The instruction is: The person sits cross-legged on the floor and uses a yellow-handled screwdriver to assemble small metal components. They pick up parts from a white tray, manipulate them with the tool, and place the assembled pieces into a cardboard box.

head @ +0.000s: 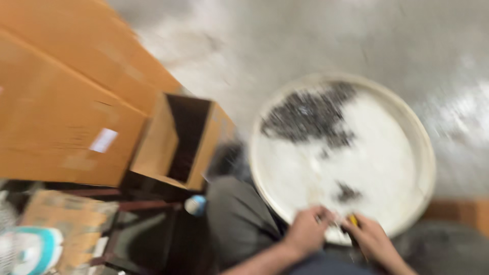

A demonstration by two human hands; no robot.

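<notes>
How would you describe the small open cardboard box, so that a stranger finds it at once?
Start at the round white tray on the grey floor. Left of it stands the small open cardboard box. Unlike the big closed cartons beside it, its dark inside shows.

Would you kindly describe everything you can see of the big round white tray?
The tray is a large, shallow, round dish, white to cream, with a low raised rim; the material is unclear in the blur. It lies flat above the grey floor, in front of the person's knee. A dark pile of small pieces sits at its upper left, and a smaller dark clump lies nearer the hands. The left hand and right hand meet at its near rim.
</notes>
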